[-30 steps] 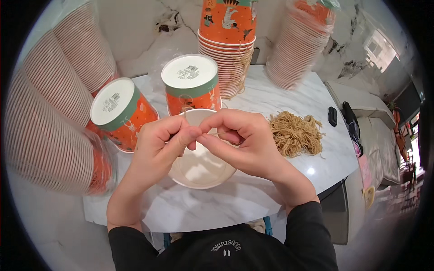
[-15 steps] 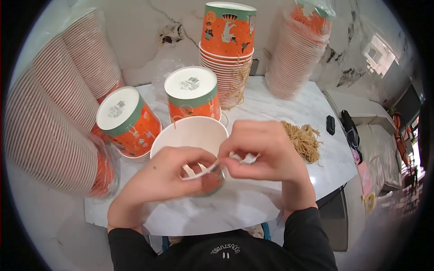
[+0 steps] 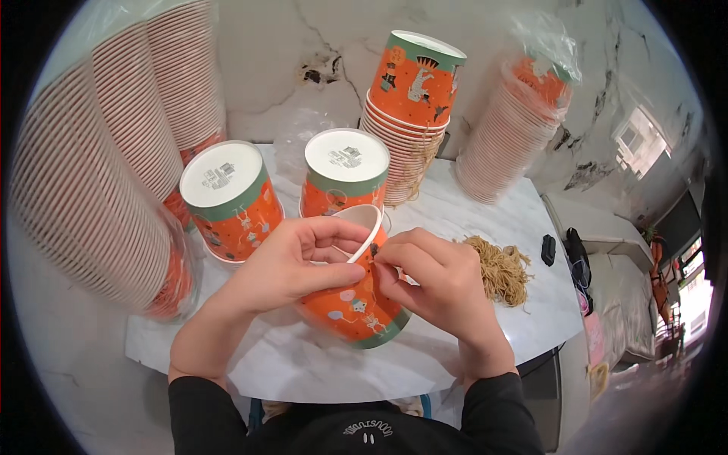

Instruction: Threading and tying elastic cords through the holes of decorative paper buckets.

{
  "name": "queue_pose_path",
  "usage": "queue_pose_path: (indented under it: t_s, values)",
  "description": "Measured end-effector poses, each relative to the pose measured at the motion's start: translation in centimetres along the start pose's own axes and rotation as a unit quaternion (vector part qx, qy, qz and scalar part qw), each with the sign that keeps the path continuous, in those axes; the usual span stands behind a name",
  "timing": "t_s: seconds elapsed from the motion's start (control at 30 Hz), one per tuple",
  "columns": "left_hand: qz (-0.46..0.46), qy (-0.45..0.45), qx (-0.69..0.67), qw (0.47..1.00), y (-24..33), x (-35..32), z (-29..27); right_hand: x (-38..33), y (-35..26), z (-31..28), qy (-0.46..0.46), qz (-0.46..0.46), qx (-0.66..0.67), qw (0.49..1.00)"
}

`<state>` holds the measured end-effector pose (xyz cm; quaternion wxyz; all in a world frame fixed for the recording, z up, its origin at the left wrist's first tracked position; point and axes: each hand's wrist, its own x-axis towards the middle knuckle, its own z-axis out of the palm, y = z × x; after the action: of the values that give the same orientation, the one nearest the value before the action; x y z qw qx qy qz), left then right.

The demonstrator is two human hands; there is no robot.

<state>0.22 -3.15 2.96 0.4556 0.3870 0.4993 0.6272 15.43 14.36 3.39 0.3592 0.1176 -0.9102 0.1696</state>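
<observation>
An orange paper bucket (image 3: 353, 307) with a green band at its base is tilted over the front of the table, its white-rimmed mouth toward the upper left. My left hand (image 3: 303, 262) grips its rim, thumb on the outer wall and fingers reaching inside. At the other side of the rim my right hand (image 3: 432, 277) is pinched closed against the outer wall. Whatever lies between those fingertips is hidden. Beside my right hand lies a bundle of tan strings (image 3: 500, 269).
Upside-down buckets stand at the left (image 3: 231, 201) and centre (image 3: 346, 163). Behind rises a bucket stack (image 3: 406, 125) with strings hanging down its side. Plastic-wrapped stacks stand far left (image 3: 98, 182) and back right (image 3: 512, 129). A small black object (image 3: 547, 250) sits near the table's right edge.
The bucket has been tipped so its printed outer wall shows instead of its inside. My right hand has come against its wall, and the small white piece in its fingers no longer shows.
</observation>
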Motion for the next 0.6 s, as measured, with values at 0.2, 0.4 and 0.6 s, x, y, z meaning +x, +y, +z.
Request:
queue_pose_path:
  t_s: [0.2,0.4,0.6]
  values:
    - [-0.001,0.019,0.016,1.000,0.2,0.3,-0.2,0.2,0.1,0.3,0.013,0.000,-0.025,1.000]
    - [0.000,-0.013,-0.036,0.999,-0.3,0.4,-0.5,0.1,0.0,0.6,0.016,-0.008,-0.037,0.999]
    - [-0.011,-0.020,-0.035,0.999,-0.8,0.6,-1.1,0.1,-0.1,1.0,0.006,-0.017,-0.036,0.999]
